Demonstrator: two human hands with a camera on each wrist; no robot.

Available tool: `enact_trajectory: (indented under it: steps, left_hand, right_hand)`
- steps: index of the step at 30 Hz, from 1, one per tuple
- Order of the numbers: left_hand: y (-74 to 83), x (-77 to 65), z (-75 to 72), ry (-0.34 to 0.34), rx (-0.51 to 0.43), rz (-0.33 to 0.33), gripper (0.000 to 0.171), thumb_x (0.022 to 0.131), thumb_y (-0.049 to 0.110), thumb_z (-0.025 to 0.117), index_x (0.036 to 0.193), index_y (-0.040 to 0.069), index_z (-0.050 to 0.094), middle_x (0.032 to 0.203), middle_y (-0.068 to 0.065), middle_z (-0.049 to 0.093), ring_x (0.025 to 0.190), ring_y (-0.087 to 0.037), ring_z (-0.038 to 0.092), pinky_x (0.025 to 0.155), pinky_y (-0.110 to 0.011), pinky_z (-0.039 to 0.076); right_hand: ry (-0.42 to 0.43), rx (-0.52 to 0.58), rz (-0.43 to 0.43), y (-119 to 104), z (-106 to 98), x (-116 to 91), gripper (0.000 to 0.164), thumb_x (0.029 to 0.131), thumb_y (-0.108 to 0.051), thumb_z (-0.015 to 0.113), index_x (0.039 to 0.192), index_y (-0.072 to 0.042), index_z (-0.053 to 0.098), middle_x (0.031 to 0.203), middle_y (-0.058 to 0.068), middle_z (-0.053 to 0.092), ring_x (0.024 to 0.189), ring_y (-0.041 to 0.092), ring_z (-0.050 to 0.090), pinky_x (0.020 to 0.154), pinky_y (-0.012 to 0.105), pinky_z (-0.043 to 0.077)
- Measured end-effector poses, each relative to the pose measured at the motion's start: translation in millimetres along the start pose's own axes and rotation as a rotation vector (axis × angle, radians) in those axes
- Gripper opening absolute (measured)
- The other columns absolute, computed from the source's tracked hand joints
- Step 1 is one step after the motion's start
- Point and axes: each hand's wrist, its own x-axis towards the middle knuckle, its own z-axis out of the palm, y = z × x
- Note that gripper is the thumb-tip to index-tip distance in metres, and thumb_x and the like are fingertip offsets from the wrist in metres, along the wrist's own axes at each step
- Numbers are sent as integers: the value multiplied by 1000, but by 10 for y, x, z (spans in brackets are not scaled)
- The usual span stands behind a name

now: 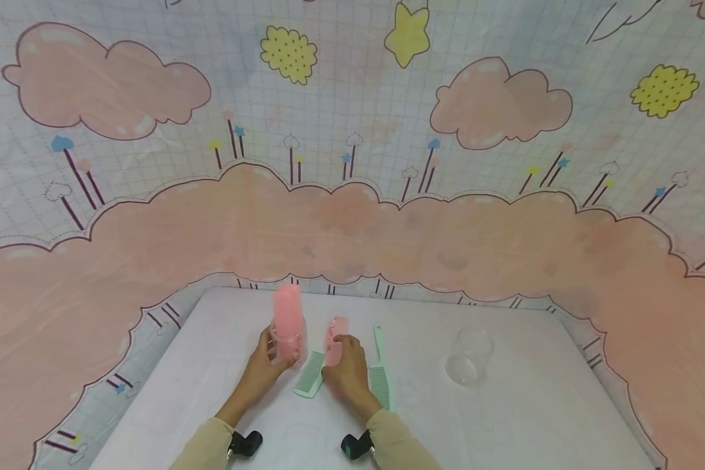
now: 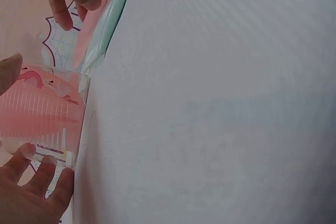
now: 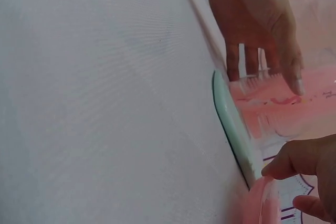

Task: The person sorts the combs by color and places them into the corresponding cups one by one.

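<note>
- The left hand [image 1: 264,372] grips a clear cup [image 1: 276,343] at the left of the group, its thumb on one side and its other fingers curved round the far side, slightly apart.
- The clear cup stands on the white table [image 1: 523,405]; the left wrist view shows its base against the surface.
- Inside it a wide pink comb [image 1: 288,303] stands upright, its top well above the rim; flamingo pictures and a row of teeth show through the clear wall.
- The right hand [image 1: 351,372] is over a second pink comb [image 1: 333,326], just right of the cup. Its fingers are bent and parted, with the thumb touching the comb in the right wrist view; whether they pinch it cannot be told.
- A short green comb [image 1: 310,375] lies on the table between the two hands, just beside the second pink comb.
- A long-handled green comb [image 1: 380,385] lies to the right of the right hand, its handle pointing to the far edge and its teeth nearer the person.
- Another clear vessel [image 1: 469,359] is on the table well apart to the right; whether it stands upright is hard to tell.
- Both forearms wear beige sleeves [image 1: 208,444], with a black device [image 1: 247,444] at each wrist.
- Behind the table hangs a printed backdrop [image 1: 352,235] with pink clouds and yellow shapes.
</note>
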Motion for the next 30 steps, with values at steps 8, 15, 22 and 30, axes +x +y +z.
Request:
enact_trajectory:
  steps: [8, 15, 22, 30]
  left_hand:
    - [15, -7, 22, -1, -11, -22, 94, 88, 34, 73, 156, 12, 12, 155, -25, 32, 138, -44, 41, 112, -56, 40]
    - [15, 2, 34, 4, 0, -34, 93, 88, 33, 72, 156, 12, 12, 155, -26, 31, 138, -45, 40, 112, -57, 40]
    - [13, 14, 19, 5, 11, -39, 93, 89, 36, 71, 156, 13, 12, 157, -23, 29, 139, -44, 40, 111, -57, 40]
    - [2, 9, 21, 3, 12, -39, 93, 89, 37, 72, 156, 13, 12, 156, -23, 31, 139, -43, 39, 112, -55, 40]
  right_hand:
    - [-10, 48, 10, -22, -109, 17, 45, 72, -12, 76, 115, -9, 62, 124, 13, 61, 107, 29, 60, 97, 49, 52]
    - [12, 56, 84, 12, -156, 87, 45, 80, -20, 71, 123, -11, 61, 124, 11, 66, 109, 28, 63, 95, 47, 54]
    - [20, 151, 182, 0, -249, 126, 52, 86, -22, 66, 135, -8, 56, 129, 15, 64, 117, 33, 61, 96, 50, 54]
    - [31, 149, 177, 126, -299, 210, 50, 84, -17, 63, 132, -5, 58, 118, 15, 68, 104, 28, 65, 87, 44, 57]
